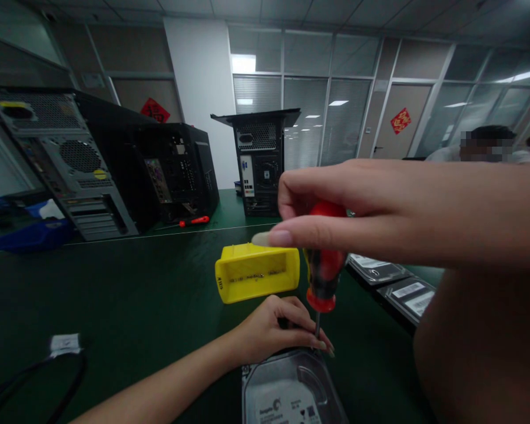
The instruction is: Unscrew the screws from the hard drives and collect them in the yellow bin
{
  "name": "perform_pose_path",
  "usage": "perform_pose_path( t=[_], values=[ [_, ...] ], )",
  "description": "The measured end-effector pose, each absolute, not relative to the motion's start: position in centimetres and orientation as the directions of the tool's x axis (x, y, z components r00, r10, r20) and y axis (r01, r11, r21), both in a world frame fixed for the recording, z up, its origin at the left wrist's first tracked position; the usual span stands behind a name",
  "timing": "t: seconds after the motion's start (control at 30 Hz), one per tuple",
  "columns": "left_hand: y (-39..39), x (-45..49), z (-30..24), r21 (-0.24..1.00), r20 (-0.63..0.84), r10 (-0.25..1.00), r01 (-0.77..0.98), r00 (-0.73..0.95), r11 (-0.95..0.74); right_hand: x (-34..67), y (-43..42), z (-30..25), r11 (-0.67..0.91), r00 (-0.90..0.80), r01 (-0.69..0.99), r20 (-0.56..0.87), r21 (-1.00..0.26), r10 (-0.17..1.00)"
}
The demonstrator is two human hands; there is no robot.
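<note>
**Screwdriver held upright on a hard drive at the near bench edge**

A red-and-black-handled screwdriver [324,271] with a thin steel shaft is held upright at 6 o'clock on the dark green bench [136,294]. Its tip is set at the far edge of a silver metal hard drive [287,388] lying flat, label up.

The right hand [357,212] is clenched over the top of the handle from above. This grip is judged to load the tool straight down its axis.

The left hand [274,330] is rested on the far edge of the drive, with its fingertips closed about the shaft just above the tip. By this hold the shaft is apparently kept upright and the drive kept from sliding.

A yellow rectangular plastic bin [256,272] is laid on its side just beyond the left hand, at 12 o'clock, its open face turned towards the wearer.

Two further hard drives [395,285] are laid flat at 2 o'clock. Three opened black computer cases [181,171] are stood at 10 to 12 o'clock, with a spare red-handled driver [195,221] lying before them.
</note>
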State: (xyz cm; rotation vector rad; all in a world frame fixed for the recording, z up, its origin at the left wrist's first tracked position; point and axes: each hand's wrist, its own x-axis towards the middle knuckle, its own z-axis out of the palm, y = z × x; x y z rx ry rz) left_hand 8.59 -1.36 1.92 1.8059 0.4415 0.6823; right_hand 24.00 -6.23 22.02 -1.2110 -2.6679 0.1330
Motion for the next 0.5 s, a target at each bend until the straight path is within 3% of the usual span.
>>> perform_pose_path(
  t=[0.27, 0.5],
  values=[
    [-1.1, 8.6, 1.5, 0.943, 0.210, 0.630, 0.014, 0.747, -0.331, 24.3, -5.2, 21.0, 0.603, -0.584, 0.797, 0.228, -0.021, 0.779],
    [-1.3, 8.8, 1.6, 0.963, 0.195, 0.683, -0.003, 0.704, -0.271, 24.8, -4.8, 21.2, 0.670, -0.655, 0.743, 0.212, 0.005, 0.725]
  ],
)
